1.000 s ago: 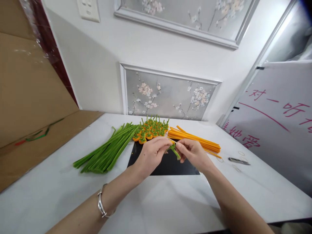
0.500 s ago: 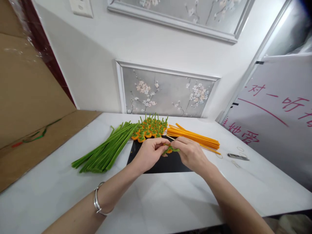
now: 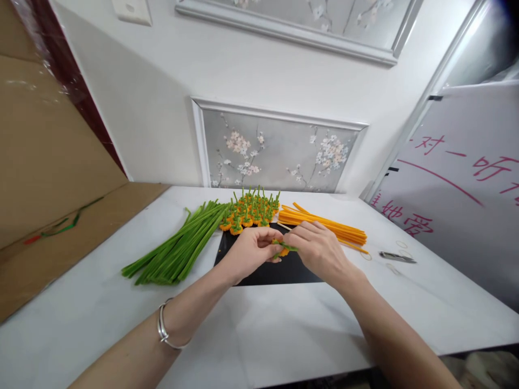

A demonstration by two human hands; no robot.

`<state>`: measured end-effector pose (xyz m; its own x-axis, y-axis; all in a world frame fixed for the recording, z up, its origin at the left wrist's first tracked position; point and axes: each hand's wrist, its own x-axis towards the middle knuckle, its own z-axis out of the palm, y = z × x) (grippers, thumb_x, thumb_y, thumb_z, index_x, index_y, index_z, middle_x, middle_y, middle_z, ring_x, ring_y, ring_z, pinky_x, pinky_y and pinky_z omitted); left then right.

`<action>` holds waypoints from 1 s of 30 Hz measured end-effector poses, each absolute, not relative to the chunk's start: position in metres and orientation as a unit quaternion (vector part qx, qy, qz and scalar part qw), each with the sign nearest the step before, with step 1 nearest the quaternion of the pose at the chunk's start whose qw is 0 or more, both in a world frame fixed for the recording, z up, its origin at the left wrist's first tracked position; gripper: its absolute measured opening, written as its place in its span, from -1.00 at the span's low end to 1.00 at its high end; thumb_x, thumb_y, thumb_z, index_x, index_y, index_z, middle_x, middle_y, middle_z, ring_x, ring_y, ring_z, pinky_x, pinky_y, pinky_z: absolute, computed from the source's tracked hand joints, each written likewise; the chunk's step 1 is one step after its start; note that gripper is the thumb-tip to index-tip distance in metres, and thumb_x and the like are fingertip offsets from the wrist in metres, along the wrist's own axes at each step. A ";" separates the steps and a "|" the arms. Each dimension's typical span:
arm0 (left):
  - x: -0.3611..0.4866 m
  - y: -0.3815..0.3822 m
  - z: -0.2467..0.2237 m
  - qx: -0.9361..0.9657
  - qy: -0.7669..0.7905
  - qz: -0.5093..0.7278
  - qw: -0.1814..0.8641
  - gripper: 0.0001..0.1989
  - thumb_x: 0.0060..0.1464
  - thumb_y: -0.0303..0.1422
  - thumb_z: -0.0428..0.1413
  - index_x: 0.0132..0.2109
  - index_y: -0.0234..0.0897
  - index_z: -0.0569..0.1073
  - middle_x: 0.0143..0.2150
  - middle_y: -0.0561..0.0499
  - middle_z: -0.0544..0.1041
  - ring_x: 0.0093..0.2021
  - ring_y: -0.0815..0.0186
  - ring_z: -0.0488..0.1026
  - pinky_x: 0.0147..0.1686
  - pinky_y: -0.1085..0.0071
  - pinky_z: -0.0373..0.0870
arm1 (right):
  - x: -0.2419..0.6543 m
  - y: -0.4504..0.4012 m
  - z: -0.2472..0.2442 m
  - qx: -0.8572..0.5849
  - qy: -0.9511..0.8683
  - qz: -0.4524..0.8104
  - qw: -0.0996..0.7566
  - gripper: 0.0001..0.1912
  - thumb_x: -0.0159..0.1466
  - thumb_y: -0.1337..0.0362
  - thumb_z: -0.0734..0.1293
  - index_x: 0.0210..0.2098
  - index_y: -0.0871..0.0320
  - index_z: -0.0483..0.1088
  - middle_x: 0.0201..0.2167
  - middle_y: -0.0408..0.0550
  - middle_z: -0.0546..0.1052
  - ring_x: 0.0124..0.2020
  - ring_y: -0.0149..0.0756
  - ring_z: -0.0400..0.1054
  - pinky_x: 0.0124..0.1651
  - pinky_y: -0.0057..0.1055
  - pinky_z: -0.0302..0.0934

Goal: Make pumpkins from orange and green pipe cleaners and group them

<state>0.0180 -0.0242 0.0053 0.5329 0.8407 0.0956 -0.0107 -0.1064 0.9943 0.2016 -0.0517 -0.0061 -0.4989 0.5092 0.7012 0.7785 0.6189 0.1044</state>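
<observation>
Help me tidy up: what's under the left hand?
A black mat shows beneath the left hand; the hand hides part of it, so anything lying there cannot be seen.

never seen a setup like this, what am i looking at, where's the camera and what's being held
There's no machine here: these are a person's bare left hand and right hand, filmed by a camera worn on the head, looking forward and down. The left hand pinches a small orange-and-green piece; the right hand is at its green end, its exact grip hidden. Below is a black mat on a white table. Around it lie green fuzzy stems on the left, a cluster of orange-and-green pieces behind, and orange stems on the right.
</observation>
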 end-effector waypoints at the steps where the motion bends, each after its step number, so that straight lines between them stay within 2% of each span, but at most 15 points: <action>1: 0.018 -0.024 0.005 0.641 0.317 0.366 0.595 -0.82 -0.09 -0.40 0.28 -0.27 -0.36 0.54 -0.38 0.04 0.53 -0.40 0.44 0.44 -0.35 0.48 0.48 | 0.203 -0.051 -0.006 -0.389 -0.832 -0.155 0.363 -0.81 0.34 0.41 0.19 -0.26 0.14 0.44 -0.42 -0.09 0.50 -0.37 -0.30 0.36 -0.29 -0.35 0.22; 4: 0.017 -0.024 0.005 0.630 0.302 0.373 0.611 -0.79 -0.08 -0.39 0.28 -0.24 -0.33 0.53 -0.34 0.04 0.53 -0.34 0.42 0.45 -0.32 0.46 0.50 | 0.210 -0.049 -0.005 -0.380 -0.803 0.000 0.459 -0.80 0.32 0.40 0.22 -0.13 0.10 0.43 -0.31 -0.07 0.51 -0.29 -0.31 0.40 -0.22 -0.34 0.32; 8: 0.016 -0.024 0.005 0.637 0.290 0.358 0.618 -0.77 -0.06 -0.37 0.27 -0.21 -0.30 0.52 -0.30 0.04 0.53 -0.33 0.41 0.46 -0.31 0.45 0.50 | 0.216 -0.044 -0.007 -0.339 -0.812 0.073 0.469 -0.79 0.28 0.38 0.27 -0.17 0.04 0.49 -0.22 -0.05 0.49 -0.19 -0.27 0.40 -0.16 -0.27 0.35; 14: 0.017 -0.025 0.007 0.663 0.289 0.321 0.611 -0.76 -0.04 -0.37 0.26 -0.18 -0.32 0.49 -0.28 0.03 0.52 -0.36 0.45 0.45 -0.34 0.49 0.47 | 0.216 -0.042 -0.011 -0.323 -0.833 0.076 0.442 -0.78 0.27 0.42 0.27 -0.24 0.05 0.54 -0.28 -0.06 0.47 -0.27 -0.32 0.39 -0.24 -0.36 0.34; 20: 0.015 -0.025 0.009 0.655 0.301 0.304 0.623 -0.76 -0.05 -0.38 0.27 -0.20 -0.35 0.48 -0.32 0.01 0.52 -0.35 0.43 0.45 -0.37 0.51 0.46 | 0.218 -0.043 -0.010 -0.294 -0.851 0.062 0.430 -0.76 0.28 0.45 0.24 -0.20 0.07 0.52 -0.27 -0.05 0.52 -0.25 -0.31 0.43 -0.21 -0.36 0.37; 30: 0.012 -0.026 0.012 0.638 0.297 0.282 0.652 -0.75 -0.06 -0.35 0.28 -0.20 -0.32 0.48 -0.33 0.02 0.51 -0.34 0.42 0.47 -0.35 0.49 0.48 | 0.216 -0.044 -0.010 -0.282 -0.860 0.030 0.424 -0.78 0.31 0.43 0.22 -0.32 0.12 0.48 -0.32 -0.06 0.55 -0.26 -0.31 0.45 -0.22 -0.34 0.40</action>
